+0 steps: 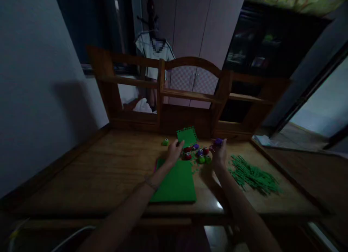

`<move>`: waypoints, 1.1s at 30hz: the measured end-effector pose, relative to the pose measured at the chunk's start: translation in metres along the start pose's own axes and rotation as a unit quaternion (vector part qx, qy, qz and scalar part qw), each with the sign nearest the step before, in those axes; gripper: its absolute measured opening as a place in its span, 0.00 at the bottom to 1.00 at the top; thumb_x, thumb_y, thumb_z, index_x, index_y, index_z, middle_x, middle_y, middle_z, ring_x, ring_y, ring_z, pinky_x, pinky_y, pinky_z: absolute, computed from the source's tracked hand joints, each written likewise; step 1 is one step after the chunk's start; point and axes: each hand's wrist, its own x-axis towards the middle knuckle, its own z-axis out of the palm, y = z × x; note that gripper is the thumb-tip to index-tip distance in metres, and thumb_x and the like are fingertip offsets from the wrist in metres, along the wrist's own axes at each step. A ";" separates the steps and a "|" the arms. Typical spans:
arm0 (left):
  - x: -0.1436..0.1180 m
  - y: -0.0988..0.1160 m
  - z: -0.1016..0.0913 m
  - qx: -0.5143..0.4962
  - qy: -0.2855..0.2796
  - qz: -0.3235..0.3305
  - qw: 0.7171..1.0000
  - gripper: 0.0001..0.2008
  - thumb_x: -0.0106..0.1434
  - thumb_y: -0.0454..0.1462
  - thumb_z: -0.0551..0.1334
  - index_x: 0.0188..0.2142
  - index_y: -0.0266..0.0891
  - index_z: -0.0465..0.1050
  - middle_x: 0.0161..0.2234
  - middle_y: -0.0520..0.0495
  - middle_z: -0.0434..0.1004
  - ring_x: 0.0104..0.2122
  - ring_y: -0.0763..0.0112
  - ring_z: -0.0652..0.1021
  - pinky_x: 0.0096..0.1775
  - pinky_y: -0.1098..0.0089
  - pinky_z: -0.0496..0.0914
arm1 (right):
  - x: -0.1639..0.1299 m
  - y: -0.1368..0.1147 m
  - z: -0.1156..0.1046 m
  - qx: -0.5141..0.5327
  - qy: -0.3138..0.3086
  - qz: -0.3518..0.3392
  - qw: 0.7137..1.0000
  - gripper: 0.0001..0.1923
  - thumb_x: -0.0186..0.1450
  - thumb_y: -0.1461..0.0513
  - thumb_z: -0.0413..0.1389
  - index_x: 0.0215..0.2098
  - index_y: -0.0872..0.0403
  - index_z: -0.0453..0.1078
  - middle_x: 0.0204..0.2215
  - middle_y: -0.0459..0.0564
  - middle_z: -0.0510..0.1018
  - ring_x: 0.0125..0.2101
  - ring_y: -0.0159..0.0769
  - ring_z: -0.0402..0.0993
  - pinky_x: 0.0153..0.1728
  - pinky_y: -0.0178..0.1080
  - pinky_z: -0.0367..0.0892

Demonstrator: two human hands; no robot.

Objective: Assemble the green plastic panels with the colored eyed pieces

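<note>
small round toy pieces in red, green and purple plastic [199, 155] lie clustered on the wooden desk top [95, 172], between the person's two hands and just beyond the far edge of a flat green plastic baseplate [176, 181] that lies nearest the person. the left hand [174, 152] rests at the far left corner of this plate, touching or nearly touching a red piece [187, 156]; its fingers curl downward, but whether they pinch anything cannot be told in the dim light. the right hand [219, 154] is raised slightly at the right of the cluster, its fingertips drawn together on a purple round piece [218, 141], judged to be a pinch grip suited to so small a part. a second green plate with a notched edge [187, 136] leans tilted against the low wooden shelf unit [190, 96] at the back of the desk, probably propped there to keep it out of the working area. one green round piece [165, 142] sits apart to the left. a loose heap of thin green plastic sticks [252, 174] lies well to the right, within reach yet clear of the plate. the pieces appear smooth and glossy; the desk shows a polished wood grain. a light garment on a hanger [154, 51] hangs behind.
</note>
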 end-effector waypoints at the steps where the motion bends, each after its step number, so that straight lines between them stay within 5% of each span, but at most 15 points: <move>1: -0.001 0.000 0.000 -0.001 0.004 -0.002 1.000 0.15 0.61 0.47 0.55 0.28 0.37 0.65 0.24 0.53 0.67 0.27 0.74 0.68 0.30 0.75 0.60 | 0.001 0.000 0.001 -0.001 0.005 -0.002 1.000 0.27 0.60 0.41 0.47 0.31 0.55 0.68 0.23 0.45 0.70 0.20 0.27 0.65 0.21 0.29 0.64; 8: -0.003 0.001 0.002 -0.008 0.017 -0.044 0.999 0.14 0.59 0.47 0.57 0.28 0.38 0.66 0.22 0.53 0.68 0.23 0.74 0.69 0.26 0.75 0.61 | 0.009 0.006 0.000 -0.051 0.019 -0.035 0.998 0.24 0.57 0.42 0.52 0.31 0.55 0.67 0.21 0.43 0.67 0.19 0.27 0.64 0.21 0.29 0.63; 19: -0.001 -0.005 0.003 0.007 0.004 -0.016 1.000 0.14 0.58 0.45 0.60 0.36 0.36 0.71 0.33 0.44 0.76 0.32 0.68 0.75 0.34 0.71 0.67 | 0.001 0.006 0.006 -0.168 -0.019 -0.143 0.975 0.25 0.58 0.43 0.52 0.42 0.53 0.63 0.31 0.46 0.73 0.23 0.29 0.69 0.23 0.32 0.64; 33: -0.001 -0.003 0.003 0.014 0.002 -0.039 0.999 0.15 0.59 0.47 0.57 0.32 0.36 0.70 0.27 0.48 0.74 0.25 0.72 0.73 0.27 0.74 0.64 | -0.023 0.014 0.017 -0.443 -0.178 -0.286 0.831 0.20 0.61 0.48 0.52 0.41 0.54 0.66 0.33 0.52 0.74 0.33 0.41 0.71 0.32 0.39 0.65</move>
